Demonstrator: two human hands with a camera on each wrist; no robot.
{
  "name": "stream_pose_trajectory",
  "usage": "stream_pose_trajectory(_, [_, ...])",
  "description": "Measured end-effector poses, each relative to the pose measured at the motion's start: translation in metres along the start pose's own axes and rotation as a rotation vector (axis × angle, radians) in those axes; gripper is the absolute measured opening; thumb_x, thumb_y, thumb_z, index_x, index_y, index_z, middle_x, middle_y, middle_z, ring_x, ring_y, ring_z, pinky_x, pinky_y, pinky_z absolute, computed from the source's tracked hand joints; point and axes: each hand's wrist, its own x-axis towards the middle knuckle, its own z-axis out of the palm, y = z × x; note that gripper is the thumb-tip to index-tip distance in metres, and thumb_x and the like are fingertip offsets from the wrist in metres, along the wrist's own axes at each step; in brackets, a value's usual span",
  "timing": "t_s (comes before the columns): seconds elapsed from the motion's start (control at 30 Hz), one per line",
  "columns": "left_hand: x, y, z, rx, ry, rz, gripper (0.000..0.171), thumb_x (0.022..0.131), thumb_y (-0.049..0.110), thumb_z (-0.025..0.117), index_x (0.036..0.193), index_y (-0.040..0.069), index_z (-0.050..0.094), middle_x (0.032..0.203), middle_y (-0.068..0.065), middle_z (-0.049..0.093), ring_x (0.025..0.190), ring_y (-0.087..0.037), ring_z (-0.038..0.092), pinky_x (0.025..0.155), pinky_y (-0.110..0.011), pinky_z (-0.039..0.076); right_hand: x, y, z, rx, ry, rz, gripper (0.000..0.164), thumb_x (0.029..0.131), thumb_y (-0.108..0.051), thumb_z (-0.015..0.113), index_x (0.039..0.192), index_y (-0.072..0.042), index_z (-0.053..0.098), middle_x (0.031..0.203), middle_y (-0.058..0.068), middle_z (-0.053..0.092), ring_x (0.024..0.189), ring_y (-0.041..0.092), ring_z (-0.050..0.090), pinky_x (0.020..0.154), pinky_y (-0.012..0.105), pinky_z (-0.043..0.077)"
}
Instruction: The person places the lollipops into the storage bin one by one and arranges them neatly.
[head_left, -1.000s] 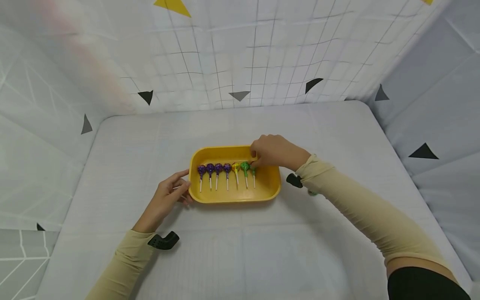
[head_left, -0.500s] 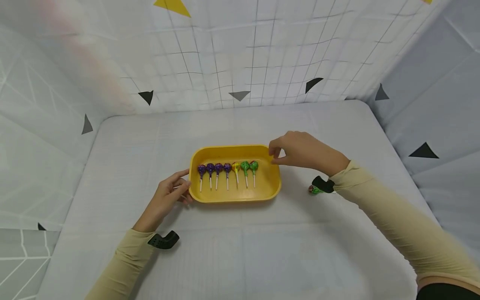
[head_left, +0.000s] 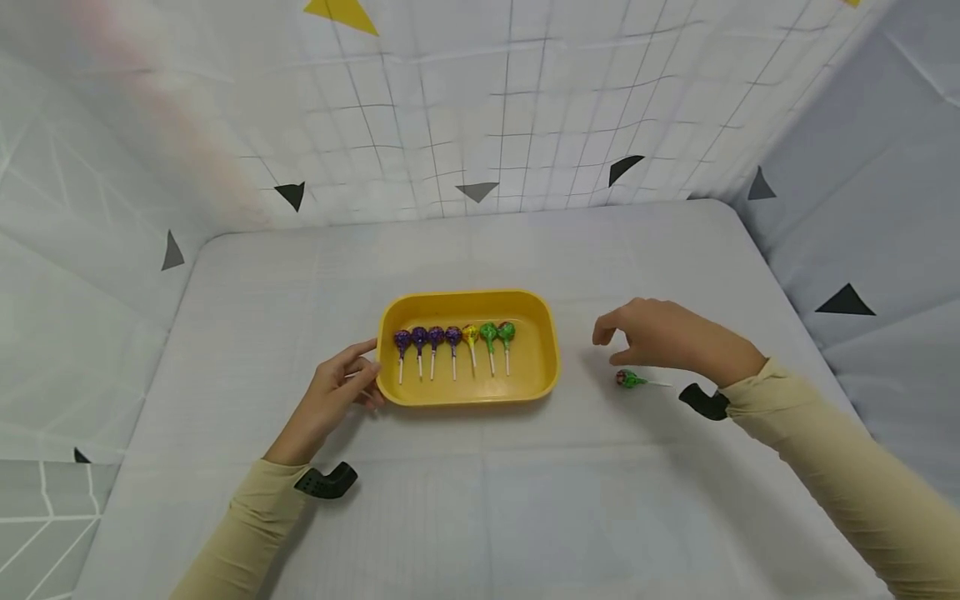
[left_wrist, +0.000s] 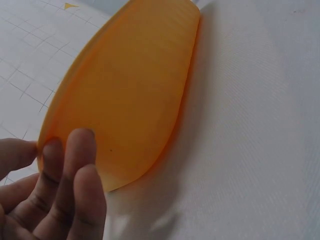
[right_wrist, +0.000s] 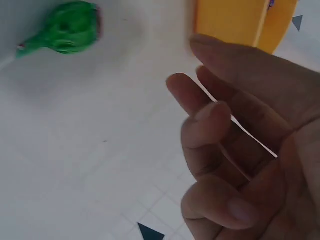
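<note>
A yellow tray lies on the white table. In it is a row of lollipops: several purple ones, a yellow one and two green ones, sticks toward the person. My left hand holds the tray's left end, its fingers against the outer wall in the left wrist view. To the right of the tray, one more green lollipop lies on its side on the table, stick pointing right. My right hand hovers just beyond it, holding nothing, thumb and fingers apart and loosely bent.
The white-covered table reaches back to a white grid-patterned curtain. Grey-white curtains stand at both sides. A dark camera mount sits at the left wrist and another mount at the right.
My right hand has left the rightmost green lollipop in the tray and moved right, over the table near the loose lollipop, its fingers spreading. The left hand and tray have stayed put.
</note>
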Motion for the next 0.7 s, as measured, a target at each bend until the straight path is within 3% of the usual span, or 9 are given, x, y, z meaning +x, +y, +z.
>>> stream_pose_trajectory(0.13, [0.000, 0.000, 0.000, -0.005, 0.002, 0.001, 0.054, 0.109, 0.028, 0.055, 0.157, 0.008, 0.040, 0.106, -0.023, 0.065, 0.079, -0.022, 0.072, 0.073, -0.031, 0.064, -0.004, 0.010, 0.013, 0.028, -0.069, 0.019, 0.031, 0.085, -0.018, 0.086, 0.113, -0.016, 0.075, 0.112, 0.000, 0.076, 0.085, 0.017, 0.063, 0.074, 0.036, 0.057])
stream_pose_trajectory(0.33, [0.000, 0.000, 0.001, -0.011, 0.001, 0.002, 0.055, 0.109, 0.028, 0.055, 0.158, 0.008, 0.040, 0.106, -0.022, 0.065, 0.080, -0.022, 0.072, 0.073, -0.031, 0.064, -0.006, 0.017, 0.028, 0.028, -0.098, 0.012, 0.027, 0.086, -0.009, 0.081, 0.112, -0.016, 0.076, 0.111, -0.002, 0.074, 0.103, 0.023, 0.067, 0.086, 0.046, 0.060])
stream_pose_trajectory(0.53, [0.000, 0.000, 0.001, -0.008, 0.007, 0.000, 0.055, 0.109, 0.029, 0.055, 0.158, 0.008, 0.040, 0.105, -0.020, 0.065, 0.079, -0.020, 0.072, 0.073, -0.031, 0.064, -0.007, 0.020, 0.034, 0.039, -0.098, -0.003, 0.030, 0.083, 0.004, 0.076, 0.105, -0.016, 0.076, 0.102, -0.005, 0.073, 0.097, 0.019, 0.065, 0.080, 0.040, 0.058])
stream_pose_trajectory(0.7, [0.000, 0.000, 0.001, -0.009, 0.006, 0.001, 0.056, 0.109, 0.029, 0.055, 0.158, 0.008, 0.040, 0.106, -0.022, 0.065, 0.079, -0.019, 0.071, 0.073, -0.031, 0.064, -0.007, 0.024, 0.037, 0.046, -0.077, 0.000, 0.019, 0.083, -0.011, 0.083, 0.099, -0.018, 0.075, 0.098, -0.005, 0.072, 0.093, 0.017, 0.065, 0.079, 0.040, 0.057])
